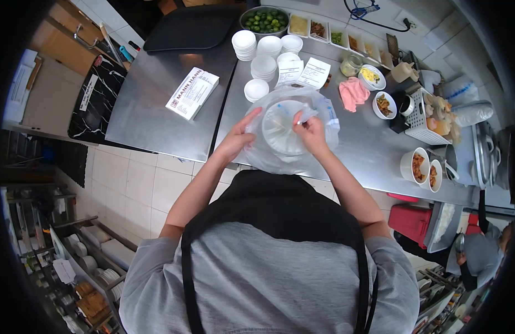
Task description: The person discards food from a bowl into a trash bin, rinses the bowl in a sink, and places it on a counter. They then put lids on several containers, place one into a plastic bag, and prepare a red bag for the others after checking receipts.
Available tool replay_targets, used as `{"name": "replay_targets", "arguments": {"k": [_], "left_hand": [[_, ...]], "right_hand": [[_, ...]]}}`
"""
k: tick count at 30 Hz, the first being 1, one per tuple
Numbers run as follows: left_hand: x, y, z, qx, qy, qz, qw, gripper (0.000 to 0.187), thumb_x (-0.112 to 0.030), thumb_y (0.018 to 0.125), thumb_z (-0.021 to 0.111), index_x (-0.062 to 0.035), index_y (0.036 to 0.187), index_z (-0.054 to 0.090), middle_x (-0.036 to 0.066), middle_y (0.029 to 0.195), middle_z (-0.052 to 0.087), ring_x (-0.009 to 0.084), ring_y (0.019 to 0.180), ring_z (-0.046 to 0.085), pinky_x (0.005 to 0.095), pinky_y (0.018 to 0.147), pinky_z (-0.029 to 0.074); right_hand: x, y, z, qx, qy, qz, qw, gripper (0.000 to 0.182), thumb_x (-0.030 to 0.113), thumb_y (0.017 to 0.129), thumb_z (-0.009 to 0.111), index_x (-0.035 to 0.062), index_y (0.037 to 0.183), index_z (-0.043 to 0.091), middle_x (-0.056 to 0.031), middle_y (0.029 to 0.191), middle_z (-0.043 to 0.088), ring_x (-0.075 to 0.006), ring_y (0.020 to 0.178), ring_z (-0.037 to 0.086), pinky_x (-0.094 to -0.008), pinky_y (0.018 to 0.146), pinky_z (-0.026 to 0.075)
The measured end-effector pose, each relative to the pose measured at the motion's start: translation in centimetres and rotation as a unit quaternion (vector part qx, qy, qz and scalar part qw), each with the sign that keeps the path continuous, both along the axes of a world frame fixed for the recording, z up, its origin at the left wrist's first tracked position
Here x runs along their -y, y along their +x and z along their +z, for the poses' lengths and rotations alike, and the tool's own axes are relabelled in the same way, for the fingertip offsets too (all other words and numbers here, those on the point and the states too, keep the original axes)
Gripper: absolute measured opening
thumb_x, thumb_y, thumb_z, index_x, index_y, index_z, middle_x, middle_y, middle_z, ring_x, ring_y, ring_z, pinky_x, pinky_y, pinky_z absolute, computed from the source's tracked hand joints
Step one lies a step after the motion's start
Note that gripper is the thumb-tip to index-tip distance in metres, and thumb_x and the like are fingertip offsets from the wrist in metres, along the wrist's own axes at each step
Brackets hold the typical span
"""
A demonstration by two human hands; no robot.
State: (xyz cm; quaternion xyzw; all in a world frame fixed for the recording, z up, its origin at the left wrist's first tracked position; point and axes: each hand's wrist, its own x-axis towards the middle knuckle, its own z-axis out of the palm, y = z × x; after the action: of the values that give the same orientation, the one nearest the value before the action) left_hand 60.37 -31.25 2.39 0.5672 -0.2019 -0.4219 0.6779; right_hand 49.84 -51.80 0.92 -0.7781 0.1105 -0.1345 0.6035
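A clear plastic bag (318,103) stands at the front edge of the steel counter, around a round, pale container (271,131) seen through the plastic. My left hand (238,138) holds the bag's left side, fingers against the plastic and thumb bent inward. Above the container's right part, my right hand (311,133) pinches a gathered bit of the bag between thumb and fingers. Just behind the bag are stacked white lids or small dishes (256,90) and two printed slips (314,72).
On the left counter lies a white box (192,93) near a black tray (190,28). Green limes (265,21) fill a bowl at the back. To the right are a pink cloth (354,93), food bowls (384,106) and a white basket (427,117). Another person (480,256) stands at far right.
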Motion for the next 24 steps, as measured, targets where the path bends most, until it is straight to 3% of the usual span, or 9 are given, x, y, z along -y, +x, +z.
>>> {"name": "replay_targets", "arguments": {"k": [4,7,9,11,13,15,17,19,24], "left_hand": [[-0.4,0.3,2.7,0.086,0.008,0.028,0.996,0.068,0.008,0.066,0.044,-0.0143,0.130,0.037,0.005,0.129,0.039,0.0046,0.061,0.046,0.0177,0.055,0.040],[-2.4,1.0,4.9,0.127,0.069,0.022,0.989,0.061,0.007,0.069,0.045,-0.0130,0.126,0.042,0.006,0.125,0.043,0.0055,0.062,0.047,0.0191,0.058,0.042],[-3.4,1.3,5.9,0.148,0.110,0.018,0.983,0.055,0.005,0.071,0.046,-0.0121,0.123,0.045,0.005,0.123,0.045,0.0058,0.061,0.047,0.0197,0.059,0.042],[-4.1,1.6,6.8,0.163,0.141,-0.007,0.977,0.040,-0.003,0.076,0.054,-0.0100,0.116,0.052,0.004,0.117,0.048,0.0060,0.062,0.047,0.0204,0.061,0.042],[-4.7,2.1,7.8,0.189,0.173,0.008,0.967,0.034,-0.012,0.078,0.061,-0.0091,0.111,0.055,0.003,0.112,0.050,0.0059,0.067,0.047,0.0211,0.065,0.042],[-4.4,3.0,8.5,0.195,0.135,0.053,0.970,0.033,-0.017,0.078,0.062,-0.0093,0.110,0.056,0.002,0.108,0.053,0.0078,0.074,0.047,0.0232,0.072,0.041],[-4.2,4.5,9.3,0.241,0.142,0.104,0.954,0.032,-0.020,0.079,0.060,-0.0087,0.109,0.057,0.003,0.103,0.056,0.0108,0.083,0.049,0.0255,0.079,0.040],[-3.3,6.0,10.9,0.219,0.149,0.129,0.956,0.032,-0.022,0.080,0.060,-0.0081,0.109,0.057,0.004,0.102,0.057,0.0124,0.091,0.050,0.0266,0.085,0.038],[0.4,9.8,14.2,0.290,0.091,0.157,0.940,0.035,-0.021,0.079,0.060,-0.0028,0.108,0.055,0.007,0.103,0.058,0.0135,0.095,0.053,0.0270,0.083,0.040]], "right_hand": [[-0.9,0.1,1.3,-0.017,-0.210,0.064,0.976,0.014,0.008,0.071,0.059,0.0005,0.082,0.056,-0.0029,0.071,0.056,-0.0079,0.061,0.049,-0.0225,0.053,0.038],[-0.3,0.1,7.2,0.022,-0.320,0.101,0.942,0.023,0.013,0.070,0.064,0.0009,0.089,0.058,-0.0080,0.075,0.059,-0.0128,0.064,0.055,-0.0256,0.057,0.043],[2.1,0.8,11.0,0.047,-0.174,0.036,0.983,0.028,0.021,0.069,0.067,0.0019,0.089,0.061,-0.0105,0.073,0.060,-0.0178,0.066,0.059,-0.0287,0.061,0.046],[6.4,2.3,12.4,0.064,-0.229,-0.085,0.968,0.020,0.013,0.071,0.062,-0.0003,0.086,0.060,-0.0176,0.086,0.060,-0.0236,0.069,0.060,-0.0321,0.063,0.047],[11.6,4.8,9.4,-0.100,-0.313,-0.119,0.937,0.028,0.025,0.068,0.067,0.0015,0.084,0.064,-0.0102,0.071,0.064,-0.0273,0.067,0.061,-0.0327,0.065,0.047],[15.0,8.0,2.7,-0.242,-0.410,-0.027,0.879,0.042,0.032,0.062,0.070,0.0016,0.089,0.062,-0.0123,0.082,0.064,-0.0291,0.076,0.061,-0.0342,0.070,0.047],[12.8,8.3,0.7,-0.171,-0.338,-0.023,0.925,0.057,0.042,0.056,0.071,0.0016,0.095,0.060,-0.0169,0.094,0.060,-0.0312,0.086,0.058,-0.0363,0.075,0.045],[11.6,9.5,-3.5,-0.080,-0.369,-0.116,0.919,0.062,0.039,0.054,0.070,-0.0009,0.099,0.054,-0.0196,0.092,0.059,-0.0332,0.088,0.057,-0.0375,0.077,0.045],[12.0,9.8,-4.3,-0.124,-0.302,-0.125,0.937,0.056,0.032,0.057,0.066,-0.0023,0.099,0.051,-0.0213,0.096,0.057,-0.0342,0.089,0.056,-0.0388,0.078,0.044]]}}
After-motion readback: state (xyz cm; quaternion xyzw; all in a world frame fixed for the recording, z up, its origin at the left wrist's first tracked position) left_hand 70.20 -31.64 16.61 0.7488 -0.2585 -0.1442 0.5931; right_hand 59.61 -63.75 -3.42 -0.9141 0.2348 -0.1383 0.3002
